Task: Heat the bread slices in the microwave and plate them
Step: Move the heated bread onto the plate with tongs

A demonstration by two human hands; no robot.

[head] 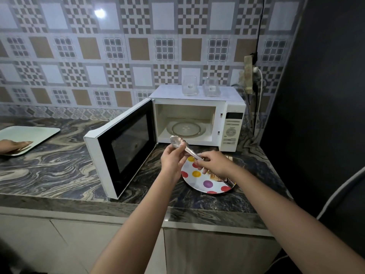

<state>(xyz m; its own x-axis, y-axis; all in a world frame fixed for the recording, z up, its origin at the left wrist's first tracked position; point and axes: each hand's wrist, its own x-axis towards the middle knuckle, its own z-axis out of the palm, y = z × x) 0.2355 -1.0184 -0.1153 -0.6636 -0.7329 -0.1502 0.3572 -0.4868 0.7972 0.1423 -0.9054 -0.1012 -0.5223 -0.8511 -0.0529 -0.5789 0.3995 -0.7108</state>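
Microwave [234, 127] stands open; left hand [171, 159] and right hand [214, 164] hold tongs [188, 151] above plate [199, 181].

A home kitchen: patterned wall tiles [118, 56] behind a marbled stone counter [59, 165], cabinet fronts [79, 244] below, a white microwave [197, 119], and what appear to be two glass jars [199, 86] on top.

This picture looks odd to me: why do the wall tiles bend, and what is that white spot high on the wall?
Head view: the wide-angle lens bows the tiles and the counter edge; the white spot looks like glare from a light on glossy tile; the far right lies in deep shadow.
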